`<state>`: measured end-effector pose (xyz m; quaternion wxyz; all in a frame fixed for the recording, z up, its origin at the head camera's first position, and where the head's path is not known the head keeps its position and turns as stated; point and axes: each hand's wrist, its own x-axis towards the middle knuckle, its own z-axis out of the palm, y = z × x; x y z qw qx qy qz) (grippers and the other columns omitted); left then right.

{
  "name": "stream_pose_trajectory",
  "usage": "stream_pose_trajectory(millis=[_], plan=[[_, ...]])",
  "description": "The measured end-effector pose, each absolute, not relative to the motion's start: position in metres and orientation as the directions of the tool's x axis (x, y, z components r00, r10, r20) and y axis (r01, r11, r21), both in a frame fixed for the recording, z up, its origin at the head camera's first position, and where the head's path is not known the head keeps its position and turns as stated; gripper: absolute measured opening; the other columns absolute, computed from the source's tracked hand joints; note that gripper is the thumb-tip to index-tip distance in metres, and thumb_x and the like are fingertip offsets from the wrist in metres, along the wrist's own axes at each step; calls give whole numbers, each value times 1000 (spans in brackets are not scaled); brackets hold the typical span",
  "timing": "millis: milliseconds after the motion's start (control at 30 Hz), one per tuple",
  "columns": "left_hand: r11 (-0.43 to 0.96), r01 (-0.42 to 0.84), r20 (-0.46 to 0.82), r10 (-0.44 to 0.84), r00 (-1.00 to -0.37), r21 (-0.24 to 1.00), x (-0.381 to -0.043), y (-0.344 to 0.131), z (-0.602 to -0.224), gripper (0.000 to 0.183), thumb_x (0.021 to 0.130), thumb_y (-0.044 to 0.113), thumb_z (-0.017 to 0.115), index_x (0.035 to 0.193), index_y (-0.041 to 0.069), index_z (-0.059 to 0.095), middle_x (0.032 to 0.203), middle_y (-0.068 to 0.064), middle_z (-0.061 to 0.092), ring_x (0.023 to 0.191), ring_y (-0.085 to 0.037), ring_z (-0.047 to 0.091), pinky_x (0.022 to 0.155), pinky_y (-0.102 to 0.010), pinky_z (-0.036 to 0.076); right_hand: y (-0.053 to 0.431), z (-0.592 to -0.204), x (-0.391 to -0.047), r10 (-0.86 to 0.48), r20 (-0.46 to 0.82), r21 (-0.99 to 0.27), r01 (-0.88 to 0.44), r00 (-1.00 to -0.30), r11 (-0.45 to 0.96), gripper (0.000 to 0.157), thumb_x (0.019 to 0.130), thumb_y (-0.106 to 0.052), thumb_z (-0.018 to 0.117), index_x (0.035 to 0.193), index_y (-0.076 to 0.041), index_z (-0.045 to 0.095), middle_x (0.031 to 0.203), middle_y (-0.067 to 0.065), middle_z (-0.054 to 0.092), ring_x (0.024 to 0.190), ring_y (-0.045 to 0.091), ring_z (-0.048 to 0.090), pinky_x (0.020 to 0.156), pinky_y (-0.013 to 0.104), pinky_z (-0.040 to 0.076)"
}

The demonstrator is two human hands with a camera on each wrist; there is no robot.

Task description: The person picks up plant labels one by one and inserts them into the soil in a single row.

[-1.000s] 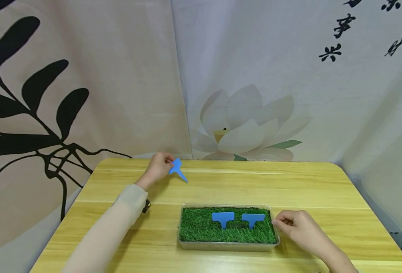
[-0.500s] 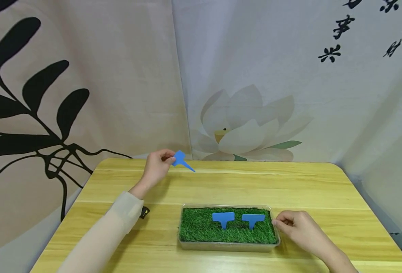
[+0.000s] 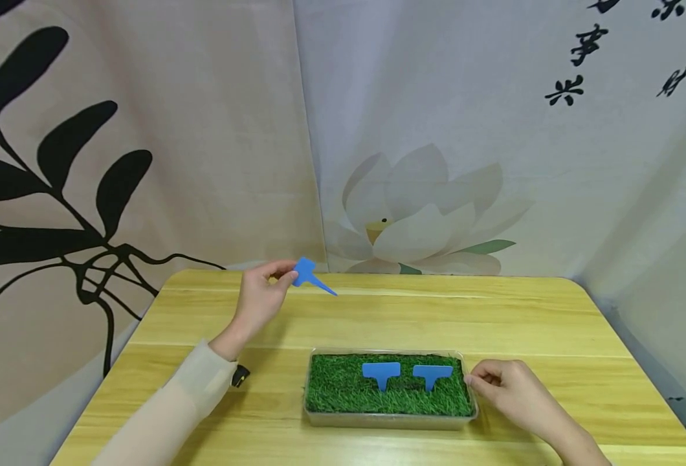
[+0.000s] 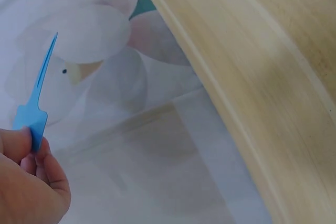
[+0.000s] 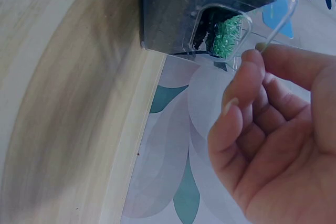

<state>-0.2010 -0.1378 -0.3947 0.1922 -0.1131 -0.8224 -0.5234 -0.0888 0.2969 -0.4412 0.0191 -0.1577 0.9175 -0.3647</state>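
Note:
My left hand (image 3: 258, 298) pinches a blue T-shaped plant label (image 3: 305, 272) by its wide head, above the far left part of the table. In the left wrist view, the label's thin pointed stem (image 4: 44, 72) extends away from the thumb and fingers. At the right end of a clear plastic box (image 3: 386, 421), my right hand (image 3: 514, 391) holds the rim between thumb and forefinger, as the right wrist view confirms. Green artificial grass (image 3: 337, 388) fills the box. Two more blue labels, a middle one (image 3: 381, 370) and a right one (image 3: 432, 371), stand upright in it.
The box sits on a wooden table (image 3: 250, 421) near its front. Behind the table hangs a pale curtain (image 3: 226, 129) printed with black leaves, a lotus and characters. A black band (image 3: 240, 375) shows at the left sleeve.
My left hand has risen slightly and drawn back a little, tilting the label so its stem points more to the right. The right hand and the box have stayed put.

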Motion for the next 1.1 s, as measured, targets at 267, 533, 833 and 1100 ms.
stream_pose_trajectory(millis=[267,533,833,1100], plan=[[417,445,483,15,-875,793,-178,-137,-393,15,94,0,76,108,1,81,98,-8,77,86,-17,64,72,-27,50,297,-443,-89,-306,91,-669,-286,-948,686,18,101,-20,73,83,-23,72,67,-13,56,58,1,44,54,25,41],[380,488,514,38,-857,785,-157,-136,-397,13,92,1,79,104,5,82,96,-1,77,86,-16,65,77,-25,50,296,-443,-89,-311,98,-673,-293,-945,679,19,100,-19,73,82,-23,72,66,-14,54,57,0,42,52,24,40],[365,500,516,61,-855,786,-150,-137,-405,9,93,3,79,100,8,83,93,-3,77,83,-15,65,73,-24,50,296,-443,-89,-312,103,-673,-297,-945,677,19,100,-19,73,82,-22,72,66,-14,55,57,0,43,52,24,40],[360,526,531,94,-842,771,-141,-132,-410,13,91,-1,79,99,9,83,92,0,77,82,-14,67,73,-25,50,296,-440,-89,-306,73,-685,-271,-949,676,18,101,-20,72,83,-21,72,67,-11,57,58,1,44,53,25,41]])
